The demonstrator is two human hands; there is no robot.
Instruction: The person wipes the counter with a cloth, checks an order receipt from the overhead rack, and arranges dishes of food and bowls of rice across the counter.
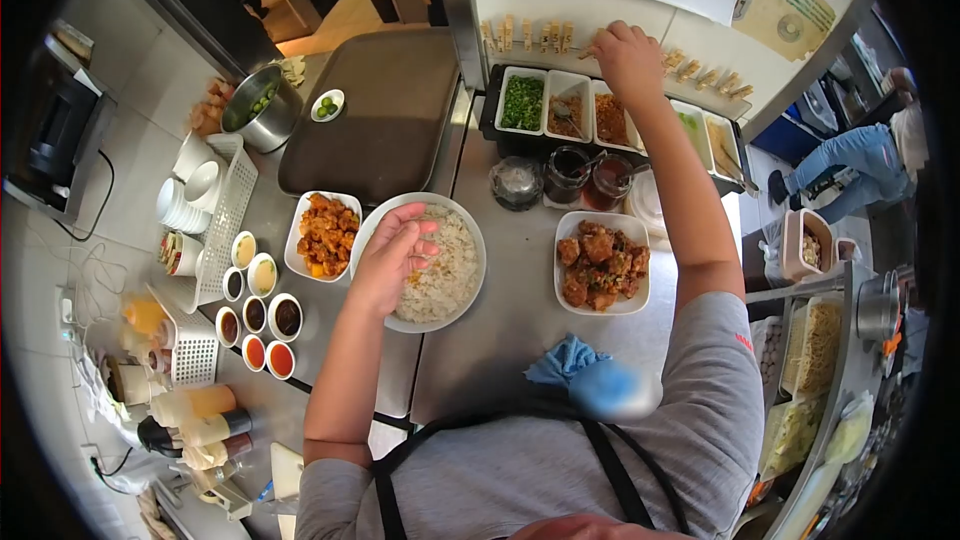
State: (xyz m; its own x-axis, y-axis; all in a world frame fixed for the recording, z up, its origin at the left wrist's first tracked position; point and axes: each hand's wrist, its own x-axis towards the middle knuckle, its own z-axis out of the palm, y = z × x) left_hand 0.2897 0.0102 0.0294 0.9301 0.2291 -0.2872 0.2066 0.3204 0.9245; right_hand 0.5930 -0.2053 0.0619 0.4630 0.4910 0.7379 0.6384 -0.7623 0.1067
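Observation:
My left hand (pixel 392 252) hovers over the left side of a white bowl of rice (pixel 445 285), its fingers loosely curled and apart, with nothing visible in them. Some brown bits lie on the rice. Up at the wall, my right hand (pixel 628 58) reaches above the topping tubs, fingers closed at a wooden clothespin (pixel 588 50) in the clipped row. Left of the rice is a square white dish of orange-glazed pieces (pixel 328 232). To the right, another square dish holds brown glazed fried pieces (pixel 603 265).
Below the wall stand tubs of chopped greens (pixel 522 103) and crumbs (pixel 612 120), with dark sauce jars (pixel 567 168) in front. A brown tray (pixel 370 110) bears a small lime bowl (pixel 327 105). Several sauce cups (pixel 254 315) sit left; a blue cloth (pixel 568 360) lies near me. Another person's legs (pixel 850 165) show right.

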